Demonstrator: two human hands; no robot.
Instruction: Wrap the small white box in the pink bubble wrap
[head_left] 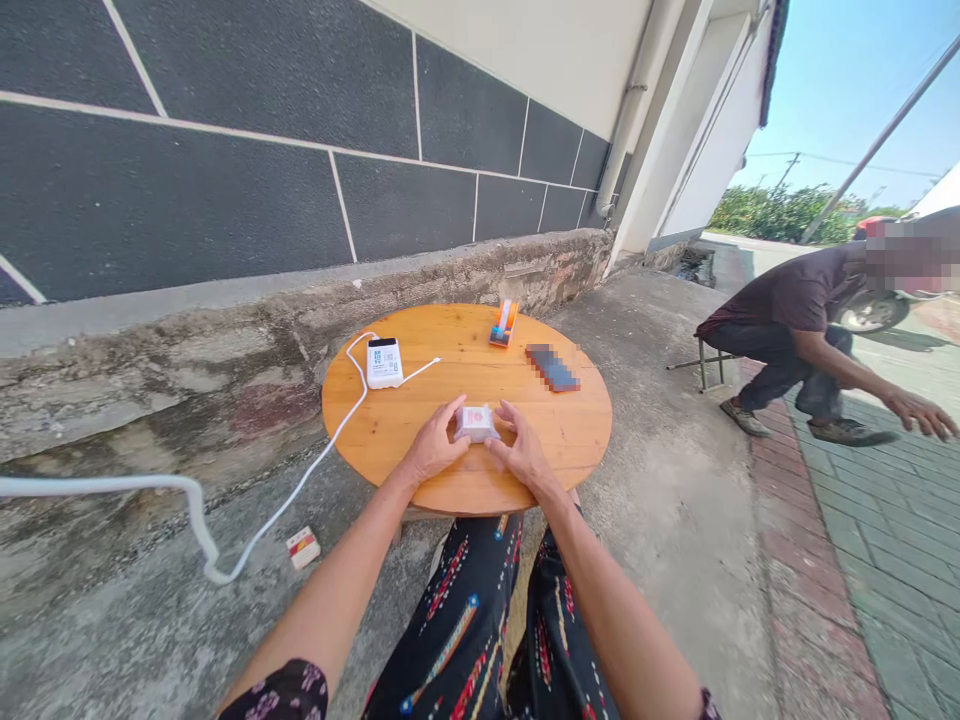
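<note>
A small white box (pixel 476 421) with red print, wrapped in clear plastic, lies on the round wooden table (pixel 450 470) near its front edge. My left hand (pixel 437 440) grips the wrapped box from its left end, thumb at the near side. At the right end, the thumb and fingers of my right hand (pixel 520 445) close on the plastic too. Beyond my hands are an orange tape dispenser (pixel 505 323), a dark phone-like slab (pixel 553 368) that is blurred out, and a white power bank (pixel 385 362) with a white cable.
A thick white cable (pixel 202 530) runs from the left up to the table. On the concrete ground lies a small red and white packet (pixel 303 548). The stone-based wall (pixel 262 390) stands behind the table. At right, a person (pixel 795 310) sits on a low stool, one arm reaching forward.
</note>
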